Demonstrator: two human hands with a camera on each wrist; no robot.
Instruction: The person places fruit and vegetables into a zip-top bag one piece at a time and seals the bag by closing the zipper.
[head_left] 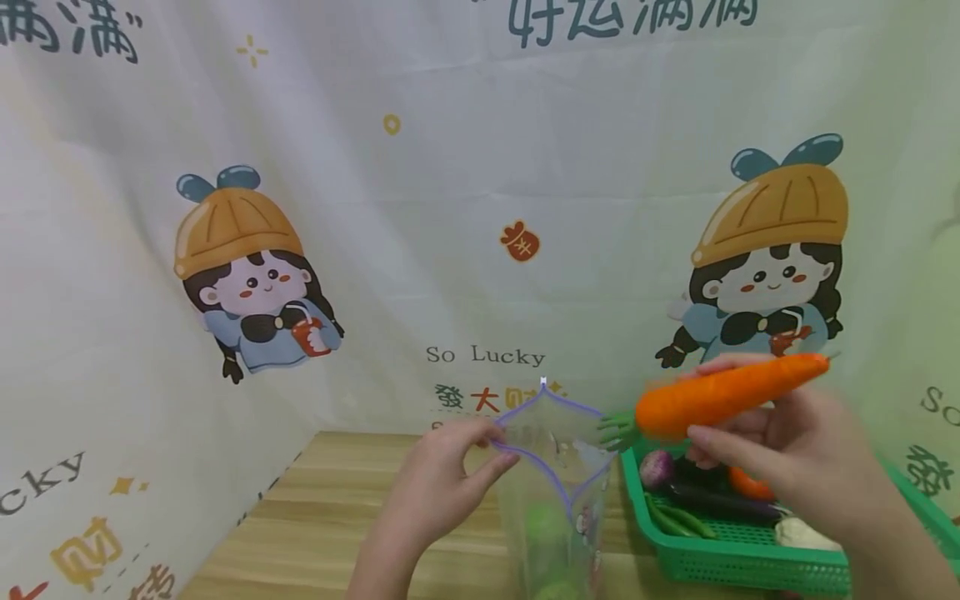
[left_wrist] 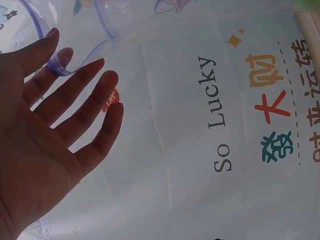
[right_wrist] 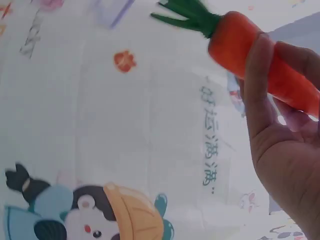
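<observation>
My right hand (head_left: 795, 450) grips an orange carrot (head_left: 720, 396), its green stub of leaves pointing left towards the bag's mouth. In the right wrist view, the thumb and fingers lie around the carrot (right_wrist: 240, 45). Thumb and forefinger of my left hand (head_left: 442, 475) pinch the purple-edged rim of a clear zip bag (head_left: 517, 500); the left wrist view shows the other fingers spread away from the bag's rim (left_wrist: 107, 22). The bag stands upright with its mouth spread wide. Something green (head_left: 542, 525) shows through its lower part.
On the right stands a green basket (head_left: 675, 554) with a purple eggplant (head_left: 712, 500), green peppers (head_left: 675, 518), a purple-and-white round vegetable (head_left: 657, 469), something orange and a whitish vegetable (head_left: 802, 533). The wooden table (head_left: 300, 533) meets a printed cloth (head_left: 420, 275) behind it.
</observation>
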